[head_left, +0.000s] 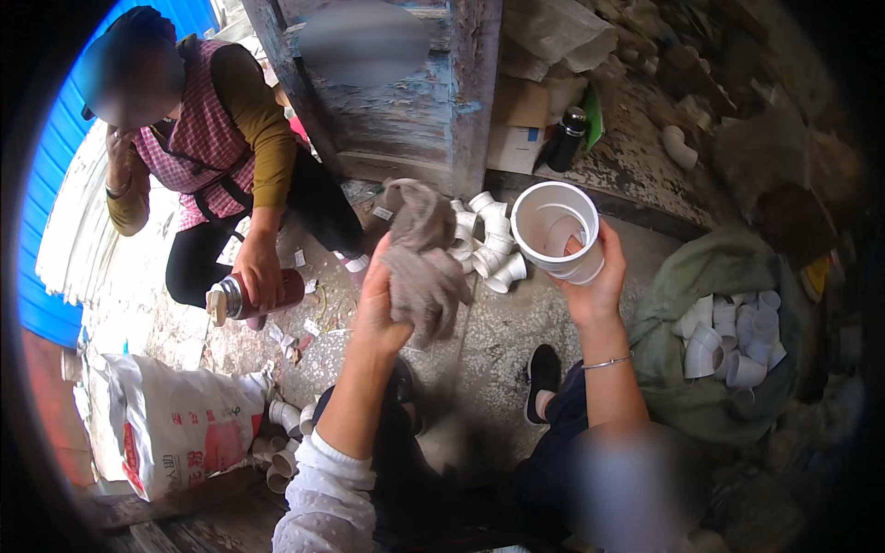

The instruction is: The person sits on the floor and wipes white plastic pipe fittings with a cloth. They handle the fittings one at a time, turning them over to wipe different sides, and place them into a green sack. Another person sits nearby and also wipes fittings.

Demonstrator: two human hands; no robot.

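Observation:
My left hand (378, 304) grips a pair of greyish knit gloves (419, 276), held up at the centre of the view. My right hand (595, 276) holds a wide white plastic pipe fitting (553, 203) with its round opening facing up; fingers show inside or through it. Beyond my hands, a pile of white elbow fittings (493, 240) lies on the speckled floor. More fittings (705, 346) sit in an opened green sack (673, 401) to the right of my right forearm.
A co-worker (230, 129) squats at left, holding a red thermos (281, 292). A white printed sack (175, 424) and fittings lie lower left. A worn wooden door (387, 120) stands ahead. A black flask (565, 138) stands on a littered ledge (654, 157) at upper right.

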